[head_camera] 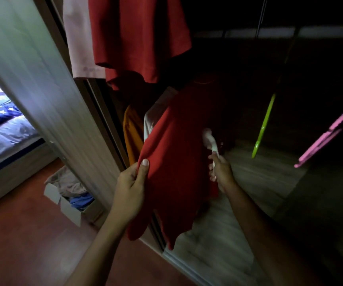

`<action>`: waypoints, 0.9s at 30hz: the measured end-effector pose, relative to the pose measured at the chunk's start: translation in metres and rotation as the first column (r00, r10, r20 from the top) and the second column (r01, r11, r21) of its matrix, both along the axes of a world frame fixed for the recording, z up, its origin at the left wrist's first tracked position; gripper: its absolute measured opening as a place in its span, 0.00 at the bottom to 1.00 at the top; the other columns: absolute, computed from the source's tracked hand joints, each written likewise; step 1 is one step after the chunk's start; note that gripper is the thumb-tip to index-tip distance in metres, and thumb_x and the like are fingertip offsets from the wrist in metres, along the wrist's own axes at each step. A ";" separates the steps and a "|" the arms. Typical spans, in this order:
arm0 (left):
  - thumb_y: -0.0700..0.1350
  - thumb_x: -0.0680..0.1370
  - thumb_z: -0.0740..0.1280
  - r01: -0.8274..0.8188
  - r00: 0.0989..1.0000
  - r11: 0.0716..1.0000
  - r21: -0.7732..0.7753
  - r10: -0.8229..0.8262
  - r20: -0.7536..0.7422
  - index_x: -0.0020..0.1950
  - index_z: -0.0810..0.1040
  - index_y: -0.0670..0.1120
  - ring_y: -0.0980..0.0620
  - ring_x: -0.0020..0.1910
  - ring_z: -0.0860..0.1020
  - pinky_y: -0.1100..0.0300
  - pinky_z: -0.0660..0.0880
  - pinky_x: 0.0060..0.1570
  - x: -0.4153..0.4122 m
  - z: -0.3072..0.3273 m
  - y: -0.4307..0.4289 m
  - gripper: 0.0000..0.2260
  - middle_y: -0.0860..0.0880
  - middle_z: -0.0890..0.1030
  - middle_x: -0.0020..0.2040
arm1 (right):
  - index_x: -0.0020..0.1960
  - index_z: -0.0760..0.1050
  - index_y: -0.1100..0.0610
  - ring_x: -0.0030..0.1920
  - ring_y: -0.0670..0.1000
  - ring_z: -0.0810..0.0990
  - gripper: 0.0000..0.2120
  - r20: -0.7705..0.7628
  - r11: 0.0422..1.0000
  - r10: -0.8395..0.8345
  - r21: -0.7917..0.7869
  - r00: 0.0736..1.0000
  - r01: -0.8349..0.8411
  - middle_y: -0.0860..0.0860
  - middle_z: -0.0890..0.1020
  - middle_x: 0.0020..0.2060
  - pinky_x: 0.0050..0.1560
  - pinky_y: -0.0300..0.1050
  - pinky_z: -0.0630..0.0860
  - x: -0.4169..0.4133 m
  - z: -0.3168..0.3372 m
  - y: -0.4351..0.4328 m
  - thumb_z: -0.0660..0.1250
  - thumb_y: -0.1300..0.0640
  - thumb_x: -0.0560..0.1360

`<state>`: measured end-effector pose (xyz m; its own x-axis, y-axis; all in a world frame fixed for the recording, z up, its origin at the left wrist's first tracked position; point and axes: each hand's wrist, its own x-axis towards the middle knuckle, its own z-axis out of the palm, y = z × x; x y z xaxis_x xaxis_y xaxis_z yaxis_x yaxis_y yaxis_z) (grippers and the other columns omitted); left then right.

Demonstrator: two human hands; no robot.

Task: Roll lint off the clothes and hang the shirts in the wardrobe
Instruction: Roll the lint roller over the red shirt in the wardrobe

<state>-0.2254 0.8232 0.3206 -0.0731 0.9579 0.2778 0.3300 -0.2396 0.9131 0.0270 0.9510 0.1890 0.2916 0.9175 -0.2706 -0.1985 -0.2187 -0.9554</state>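
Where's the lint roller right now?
Head view, just right of centre: the right hand grips the lint roller, its white head against the red shirt the left hand holds, left of the green hanger.

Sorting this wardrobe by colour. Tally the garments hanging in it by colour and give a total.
Red: 2, the upper red shirt and the lower red shirt
Pale pink garment: 1
White garment: 1
Orange garment: 1
Total: 5
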 end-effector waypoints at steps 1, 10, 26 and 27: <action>0.59 0.84 0.58 0.006 1.000 1.000 0.001 -0.006 -0.006 0.41 0.74 0.35 0.46 0.31 0.75 0.44 0.73 0.30 0.000 -0.001 0.001 0.27 0.35 0.78 0.33 | 0.53 0.75 0.54 0.21 0.44 0.65 0.14 0.010 0.998 0.062 -0.034 0.998 -0.061 0.49 0.70 0.30 0.22 0.34 0.58 -0.008 -0.011 -0.007 0.60 0.44 0.82; 0.60 0.83 0.57 0.073 0.997 0.997 -0.002 -0.073 -0.021 0.41 0.76 0.38 0.32 0.35 0.80 0.37 0.77 0.34 -0.010 -0.013 0.015 0.27 0.34 0.81 0.36 | 0.50 0.81 0.50 0.22 0.44 0.66 0.13 0.146 0.842 0.523 -0.236 0.839 -0.484 0.46 0.72 0.26 0.22 0.36 0.57 -0.064 -0.071 -0.115 0.64 0.41 0.79; 0.48 0.85 0.61 0.528 0.843 0.846 0.077 -0.512 -0.163 0.33 0.66 0.46 0.54 0.27 0.67 0.52 0.64 0.31 0.034 -0.061 0.019 0.20 0.51 0.69 0.27 | 0.48 0.76 0.57 0.25 0.46 0.69 0.09 0.154 0.912 -0.396 -0.047 0.905 0.407 0.51 0.74 0.30 0.24 0.40 0.64 -0.078 0.006 -0.271 0.65 0.52 0.81; 0.48 0.84 0.62 0.560 0.820 0.827 0.050 -0.544 -0.180 0.33 0.66 0.47 0.54 0.26 0.67 0.52 0.64 0.30 0.044 -0.070 0.014 0.20 0.51 0.68 0.26 | 0.49 0.75 0.59 0.25 0.46 0.69 0.10 0.139 0.890 -0.443 -0.049 0.886 0.453 0.51 0.74 0.30 0.25 0.41 0.65 -0.080 0.005 -0.289 0.65 0.52 0.81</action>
<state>-0.1816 0.8370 0.2507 0.5100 0.7927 0.3339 0.2479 -0.5072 0.8254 -0.0530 0.6616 0.1943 0.7014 0.6588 -0.2722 -0.1772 -0.2087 -0.9618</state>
